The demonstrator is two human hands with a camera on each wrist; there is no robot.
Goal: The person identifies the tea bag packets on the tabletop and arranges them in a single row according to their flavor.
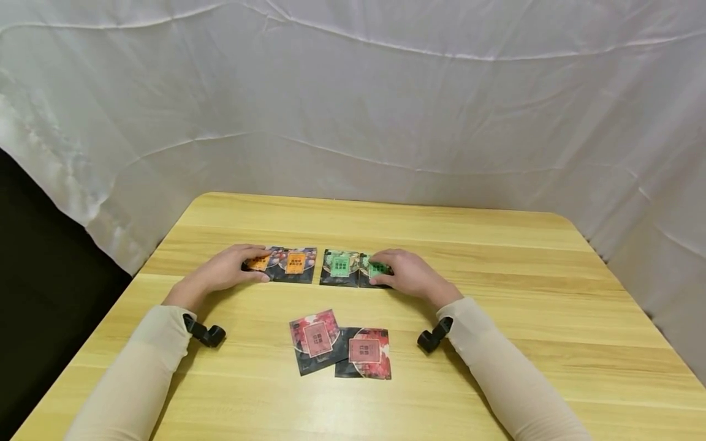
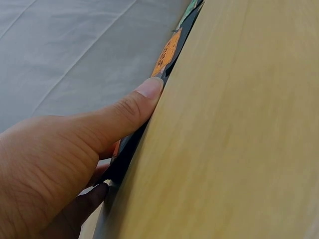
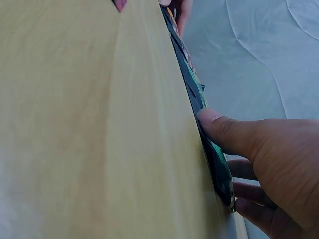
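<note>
Red packets [image 1: 342, 349] nearest; hands [image 1: 223, 272] pinch packets [image 1: 292, 264] flat.

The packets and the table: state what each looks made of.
Orange packets, green packets and red packets: probably thin printed plastic or foil film, slightly glossy, lying flat with crimped edges. Table: pale wood or wood-look laminate, smooth, visible grain stripes.

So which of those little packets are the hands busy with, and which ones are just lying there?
Being handled:
- orange packets, the left hand gripping the left one
- green packets, the right hand gripping the right one

Just lying there:
- two red packets, overlapping, nearer the person, untouched
- wooden table
- white cloth behind
</note>
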